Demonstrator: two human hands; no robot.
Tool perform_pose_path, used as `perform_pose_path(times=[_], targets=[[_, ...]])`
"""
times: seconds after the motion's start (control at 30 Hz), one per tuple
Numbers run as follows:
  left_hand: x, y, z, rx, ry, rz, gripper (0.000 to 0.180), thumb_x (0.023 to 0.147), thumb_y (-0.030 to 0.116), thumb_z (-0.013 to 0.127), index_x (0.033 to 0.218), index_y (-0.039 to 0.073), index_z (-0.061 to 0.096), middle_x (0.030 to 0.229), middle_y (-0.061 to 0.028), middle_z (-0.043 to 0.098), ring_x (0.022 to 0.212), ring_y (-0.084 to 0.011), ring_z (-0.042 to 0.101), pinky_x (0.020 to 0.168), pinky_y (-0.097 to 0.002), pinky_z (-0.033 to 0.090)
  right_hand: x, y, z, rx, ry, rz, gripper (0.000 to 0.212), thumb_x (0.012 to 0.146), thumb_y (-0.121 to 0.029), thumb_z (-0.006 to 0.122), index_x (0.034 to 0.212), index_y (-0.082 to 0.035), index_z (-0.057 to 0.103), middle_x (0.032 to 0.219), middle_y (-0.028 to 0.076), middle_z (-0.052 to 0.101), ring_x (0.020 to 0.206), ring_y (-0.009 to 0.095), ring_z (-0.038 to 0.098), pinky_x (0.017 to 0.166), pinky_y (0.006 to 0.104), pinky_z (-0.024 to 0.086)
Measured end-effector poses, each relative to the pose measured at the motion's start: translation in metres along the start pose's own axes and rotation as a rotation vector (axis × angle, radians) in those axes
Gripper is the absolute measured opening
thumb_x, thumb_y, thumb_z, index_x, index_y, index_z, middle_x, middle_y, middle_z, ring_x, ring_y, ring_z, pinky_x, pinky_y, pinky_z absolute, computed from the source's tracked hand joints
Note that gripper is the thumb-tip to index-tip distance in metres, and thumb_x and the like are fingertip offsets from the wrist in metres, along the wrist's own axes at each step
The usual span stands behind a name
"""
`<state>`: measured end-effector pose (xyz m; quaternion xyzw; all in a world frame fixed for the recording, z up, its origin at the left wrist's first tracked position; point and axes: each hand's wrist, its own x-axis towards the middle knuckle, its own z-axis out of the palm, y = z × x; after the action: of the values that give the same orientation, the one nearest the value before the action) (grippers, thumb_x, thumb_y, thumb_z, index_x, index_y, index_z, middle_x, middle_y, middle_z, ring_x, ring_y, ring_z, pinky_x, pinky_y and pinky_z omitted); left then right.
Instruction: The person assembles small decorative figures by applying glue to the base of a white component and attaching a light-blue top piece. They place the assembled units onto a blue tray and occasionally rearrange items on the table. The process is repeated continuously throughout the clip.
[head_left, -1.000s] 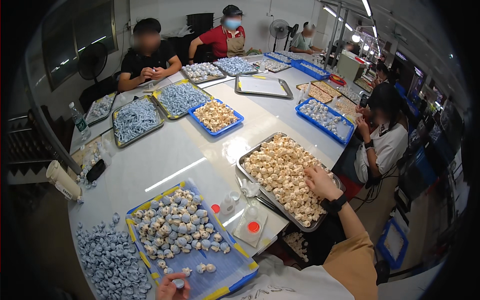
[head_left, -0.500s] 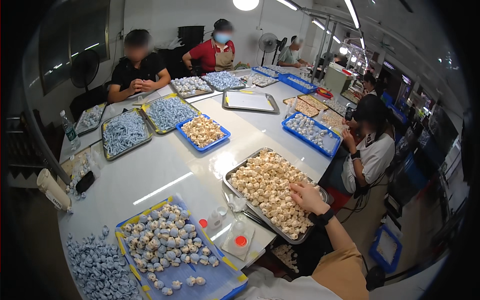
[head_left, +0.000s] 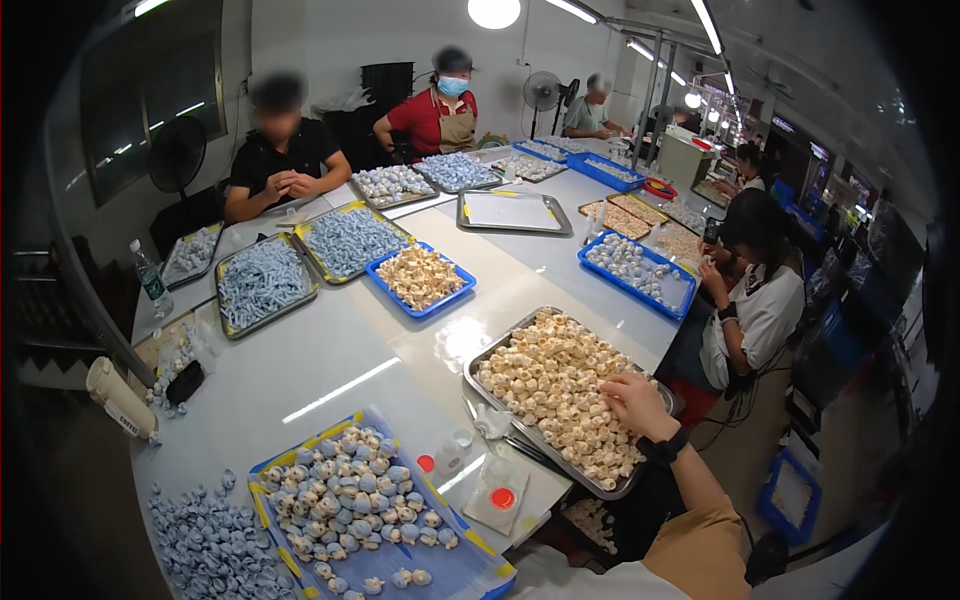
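Note:
My right hand [head_left: 638, 405], with a black watch on its wrist, is over the right side of a metal tray [head_left: 473, 369]. Small hollow cream-coloured pieces [head_left: 555, 375] are heaped in that tray. The fingers are bent and drawn together at the pile's surface; what they grip, if anything, is hidden. My left hand is out of view. Nearer, to the left, a blue tray [head_left: 415, 562] edged with yellow tape bears a mound of round blue-and-cream pieces [head_left: 345, 480]. Loose blue shell-like pieces [head_left: 215, 540] lie on the table beside it.
Between the two near trays stand small bottles [head_left: 452, 458] and a red-topped container [head_left: 502, 498]. A blue tray of cream parts [head_left: 422, 278] sits farther off. A cream cup [head_left: 120, 398] stands at the left edge. Several people work around the table; one [head_left: 755, 300] sits at right.
The whole view has shifted, so the table appears slightly lower and farther right. My right hand stays at the cream pieces, its fingers now looking more drawn together.

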<state>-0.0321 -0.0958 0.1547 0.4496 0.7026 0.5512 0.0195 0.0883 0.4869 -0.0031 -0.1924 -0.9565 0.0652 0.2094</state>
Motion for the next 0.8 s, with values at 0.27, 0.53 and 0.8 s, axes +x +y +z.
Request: perform_pose_path(times=[0.27, 0.53, 0.8], targets=[[-0.049, -0.043, 0.032, -0.176, 0.132, -0.7, 0.038, 0.09, 0.03, 0.055, 0.11, -0.003, 0.054, 0.087, -0.0085, 0.057, 0.072, -0.0129, 0.052, 0.063, -0.0262, 0.042, 0.009, -0.011, 0.005, -0.079, -0.008, 0.007, 0.012, 0.076, -0.011, 0.062, 0.088, -0.01, 0.064, 0.093, 0.004, 0.061, 0.089, 0.027, 0.054, 0.079, 0.0381, 0.045], [-0.047, -0.063, 0.047, -0.195, 0.334, -0.807, 0.033, 0.09, 0.026, 0.055, 0.108, -0.001, 0.055, 0.084, -0.0064, 0.058, 0.068, -0.0111, 0.051, 0.061, -0.0225, 0.04, 0.002, -0.019, -0.013, -0.099, 0.026, 0.132, 0.032, 0.072, 0.0, 0.056, 0.103, -0.008, 0.06, 0.1, 0.01, 0.058, 0.09, 0.031, 0.056, 0.078, 0.0383, 0.047], [-0.046, -0.072, 0.052, -0.144, 0.355, -0.783, 0.026, 0.092, 0.019, 0.051, 0.108, -0.002, 0.056, 0.084, -0.0057, 0.059, 0.067, -0.0097, 0.05, 0.061, -0.0221, 0.04, 0.004, -0.012, -0.013, -0.041, 0.04, 0.181, 0.04, 0.066, 0.01, 0.053, 0.103, -0.004, 0.059, 0.098, 0.015, 0.054, 0.088, 0.034, 0.057, 0.075, 0.0405, 0.047]])
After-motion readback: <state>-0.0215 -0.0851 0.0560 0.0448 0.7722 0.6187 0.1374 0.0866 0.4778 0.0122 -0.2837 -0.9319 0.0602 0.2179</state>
